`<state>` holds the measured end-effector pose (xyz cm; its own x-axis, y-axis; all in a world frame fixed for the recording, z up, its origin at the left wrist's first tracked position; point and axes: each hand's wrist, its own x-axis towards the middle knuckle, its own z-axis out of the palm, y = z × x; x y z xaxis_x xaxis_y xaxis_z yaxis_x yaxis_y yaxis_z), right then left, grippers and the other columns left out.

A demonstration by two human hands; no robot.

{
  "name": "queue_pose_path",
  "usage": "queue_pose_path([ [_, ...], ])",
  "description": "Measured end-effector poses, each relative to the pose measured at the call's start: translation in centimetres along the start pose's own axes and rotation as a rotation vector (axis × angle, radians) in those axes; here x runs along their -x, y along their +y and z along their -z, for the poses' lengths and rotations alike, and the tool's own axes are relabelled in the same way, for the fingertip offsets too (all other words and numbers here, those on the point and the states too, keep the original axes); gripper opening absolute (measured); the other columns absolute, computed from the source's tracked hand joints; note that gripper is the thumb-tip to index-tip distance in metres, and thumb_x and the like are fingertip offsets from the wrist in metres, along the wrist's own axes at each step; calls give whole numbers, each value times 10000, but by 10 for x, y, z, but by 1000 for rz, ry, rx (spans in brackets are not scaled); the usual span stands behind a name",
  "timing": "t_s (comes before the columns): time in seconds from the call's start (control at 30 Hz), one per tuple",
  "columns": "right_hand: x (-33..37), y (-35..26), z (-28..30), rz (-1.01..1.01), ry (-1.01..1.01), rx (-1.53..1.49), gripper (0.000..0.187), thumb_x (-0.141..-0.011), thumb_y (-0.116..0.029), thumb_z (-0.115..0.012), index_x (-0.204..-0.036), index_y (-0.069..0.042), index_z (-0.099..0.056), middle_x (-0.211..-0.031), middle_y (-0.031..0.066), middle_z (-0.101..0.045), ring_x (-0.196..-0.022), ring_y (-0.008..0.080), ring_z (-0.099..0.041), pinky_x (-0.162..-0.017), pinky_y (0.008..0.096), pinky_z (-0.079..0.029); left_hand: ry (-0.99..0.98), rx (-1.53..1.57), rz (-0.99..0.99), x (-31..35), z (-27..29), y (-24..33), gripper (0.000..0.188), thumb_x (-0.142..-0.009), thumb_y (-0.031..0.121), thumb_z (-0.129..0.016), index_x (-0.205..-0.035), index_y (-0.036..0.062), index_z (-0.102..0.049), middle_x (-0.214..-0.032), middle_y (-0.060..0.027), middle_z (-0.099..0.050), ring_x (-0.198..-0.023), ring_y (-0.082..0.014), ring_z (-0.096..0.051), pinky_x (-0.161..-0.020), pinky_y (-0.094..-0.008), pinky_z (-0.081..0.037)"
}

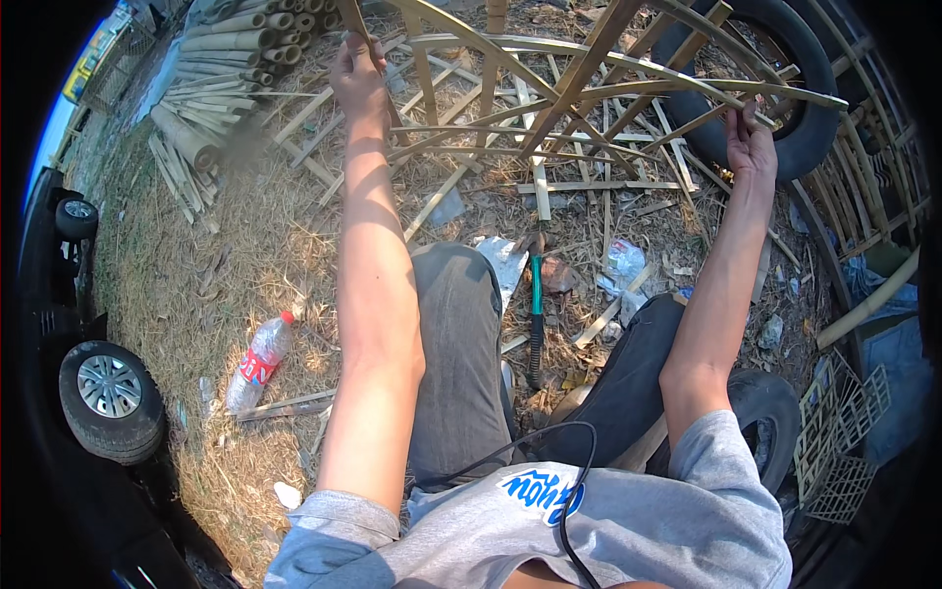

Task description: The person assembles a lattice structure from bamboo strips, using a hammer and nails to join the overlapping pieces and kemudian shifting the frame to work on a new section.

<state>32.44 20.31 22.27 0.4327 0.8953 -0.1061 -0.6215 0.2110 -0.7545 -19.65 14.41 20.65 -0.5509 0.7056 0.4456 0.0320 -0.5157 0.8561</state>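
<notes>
Bamboo makes up the frame point(574, 88) you hold, a lattice of crossing slats, some straight and some bowed, that spans the space between your 2 hands and reaches beyond your fingers. Your left hand point(361, 86) has its fingers closed around an upright slat at the frame's left side. Your right hand point(751, 145) has thumb and fingers clamped on the frame's right side, near the slat ends; just how the fingertips meet the bamboo is too small to tell. Both arms stretch forward, the right hand a little nearer your body than the left.

Behind your right fingers lies a black tyre point(812, 134); a 2nd tyre point(783, 412) sits well back from them, beside your right arm. Left of your left fingers are stacked poles point(231, 41), with split strips point(180, 177) below them. Between your hands and nearer you, a tool point(536, 294) with a green and black handle lies between your knees, with a clear plastic bag point(625, 259) to its right. Back and left of your left fingers, a red-capped bottle point(261, 361) lies on dry grass point(211, 294). Farther left stands a car wheel point(111, 388).
</notes>
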Motion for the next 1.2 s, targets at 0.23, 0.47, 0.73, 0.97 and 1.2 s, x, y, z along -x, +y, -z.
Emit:
queue_pose_path([
  [0.23, -18, -3, 59, -158, 40, 16, 188, -921, -50, -705, -1075, -22, -602, -1033, 102, -673, -991, 239, -685, -849, 333, -624, 4, 0, 19, -4, 13, 0, 410, -1048, 435, -527, -884, 79, -646, -745, 31, -567, -685, -77, -484, -655, -250, -371],
  [0.47, -57, -5, 130, -332, 243, 5, 160, -937, -56, -684, -1058, 15, -606, -1016, 119, -654, -951, 281, -662, -807, 344, -639, -29, 53, 43, 5, -7, -3, 383, -1052, 412, -529, -903, 81, -649, -743, 33, -558, -686, -74, -484, -645, -250, -367],
  [0.73, 10, -58, 80, 11, 140, -12, 208, -912, -35, -709, -1073, 17, -587, -1008, 109, -657, -959, 222, -673, -888, 338, -621, -96, 73, 14, -3, 16, -1, 412, -1058, 441, -495, -910, 75, -612, -772, 16, -539, -747, -99, -483, -719, -267, -373],
  [0.97, -50, -43, 271, -159, 519, -18, 131, -913, -172, -744, -988, -89, -676, -858, 44, -677, -761, 172, -647, -652, 334, -572, -3, 184, 108, 0, 3, -10, 159, -1033, 216, -498, -1015, 78, -574, -842, -15, -568, -782, -119, -515, -737, -277, -405],
  [1.2, 26, -95, 151, 478, 372, 397, 239, -972, -232, -695, -1045, -25, -603, -896, 60, -619, -825, 144, -616, -782, 343, -551, 26, 47, 2, -21, -6, -8, 169, -1034, 213, -476, -1008, 89, -587, -845, -17, -574, -780, -110, -515, -724, -276, -406],
])
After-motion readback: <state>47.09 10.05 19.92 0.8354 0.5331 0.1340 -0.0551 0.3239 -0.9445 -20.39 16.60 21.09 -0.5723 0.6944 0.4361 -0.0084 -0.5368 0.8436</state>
